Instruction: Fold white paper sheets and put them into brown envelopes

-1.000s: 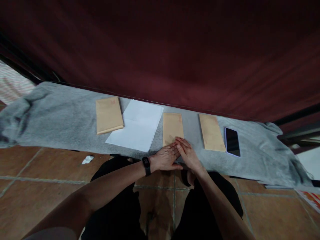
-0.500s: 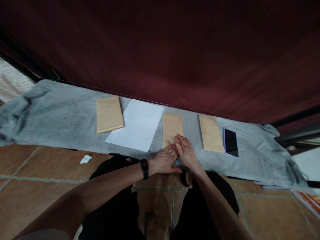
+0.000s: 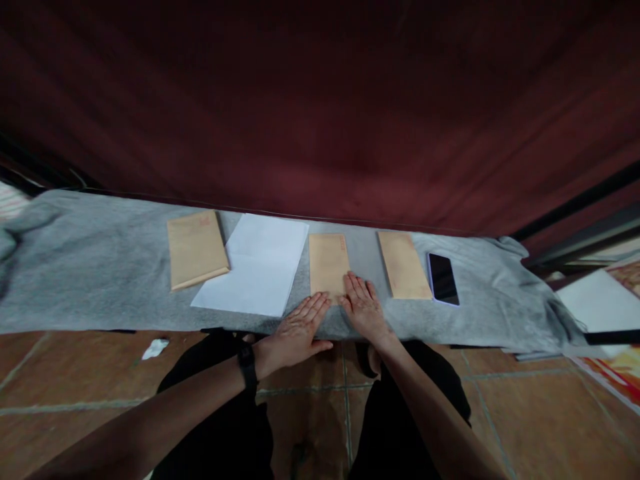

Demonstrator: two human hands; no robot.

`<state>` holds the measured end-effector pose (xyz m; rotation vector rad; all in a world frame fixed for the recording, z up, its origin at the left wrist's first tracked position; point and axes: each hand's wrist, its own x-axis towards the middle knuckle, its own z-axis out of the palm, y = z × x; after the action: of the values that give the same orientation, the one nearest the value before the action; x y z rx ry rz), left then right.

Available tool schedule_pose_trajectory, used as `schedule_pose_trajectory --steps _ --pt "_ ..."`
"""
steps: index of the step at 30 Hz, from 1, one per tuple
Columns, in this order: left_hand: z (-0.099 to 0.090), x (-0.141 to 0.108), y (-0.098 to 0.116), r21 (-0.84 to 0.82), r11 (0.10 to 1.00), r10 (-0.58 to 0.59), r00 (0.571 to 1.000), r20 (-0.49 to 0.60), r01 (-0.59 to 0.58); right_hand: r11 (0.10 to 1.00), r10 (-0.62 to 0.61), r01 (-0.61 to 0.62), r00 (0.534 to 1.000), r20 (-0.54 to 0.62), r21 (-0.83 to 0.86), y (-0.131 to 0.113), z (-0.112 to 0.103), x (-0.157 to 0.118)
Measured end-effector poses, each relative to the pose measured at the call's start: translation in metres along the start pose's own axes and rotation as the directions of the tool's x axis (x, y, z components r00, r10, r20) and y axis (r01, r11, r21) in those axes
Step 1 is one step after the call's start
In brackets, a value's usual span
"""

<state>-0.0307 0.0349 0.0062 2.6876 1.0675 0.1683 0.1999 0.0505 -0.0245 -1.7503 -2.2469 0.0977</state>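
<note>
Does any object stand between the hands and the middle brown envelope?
Nothing visible does. The left hand reaches the near edge of the middle envelope, the right hand its near right corner. The white paper lies left of the envelope, not between.

A grey cloth (image 3: 110,267) covered the long bench, rumpled toward both ends. On it, near the right end, a dark-screened phone (image 3: 443,279) with a pale purple edge lay face up. Behind the bench hung a dark red curtain (image 3: 320,147), crossed at right by a slanting black bar (image 3: 580,200). Below spread a floor (image 3: 550,420) of brown tiles with pale joints, where a crumpled white scrap (image 3: 155,348) lay at left. At far right were a white panel (image 3: 597,300) and, lower, a red-and-yellow printed piece (image 3: 617,381).
</note>
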Motion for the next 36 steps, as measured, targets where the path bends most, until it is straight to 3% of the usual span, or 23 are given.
schedule_pose_trajectory --steps 4,7,13,20,30,36 --pt "0.005 -0.008 -0.001 0.035 0.999 -0.004 0.998 -0.062 0.006 0.999 0.047 -0.048 0.999 -0.025 -0.019 0.0 0.001 0.0" --pt "0.009 0.0 -0.002 0.033 0.998 -0.045 0.997 -0.064 0.047 0.998 0.059 -0.061 0.998 -0.036 -0.031 -0.002 0.002 0.0" --pt "0.008 0.063 -0.017 0.001 0.996 -0.093 0.994 0.054 0.093 0.997 0.065 -0.067 0.997 -0.036 -0.05 -0.003 0.003 0.0" --pt "0.012 0.128 -0.034 0.107 0.971 -0.207 0.976 -0.074 0.214 0.997 0.063 -0.065 0.998 -0.031 -0.05 -0.001 0.005 0.001" --pt "0.004 0.18 -0.054 -0.004 0.972 -0.231 0.956 -0.18 0.234 0.996 0.08 -0.082 0.995 -0.058 -0.027 -0.003 0.006 0.003" --pt "0.002 0.182 -0.051 -0.005 0.965 -0.259 0.955 -0.142 0.261 0.997 0.079 -0.08 0.995 -0.054 -0.01 -0.004 0.004 0.003"
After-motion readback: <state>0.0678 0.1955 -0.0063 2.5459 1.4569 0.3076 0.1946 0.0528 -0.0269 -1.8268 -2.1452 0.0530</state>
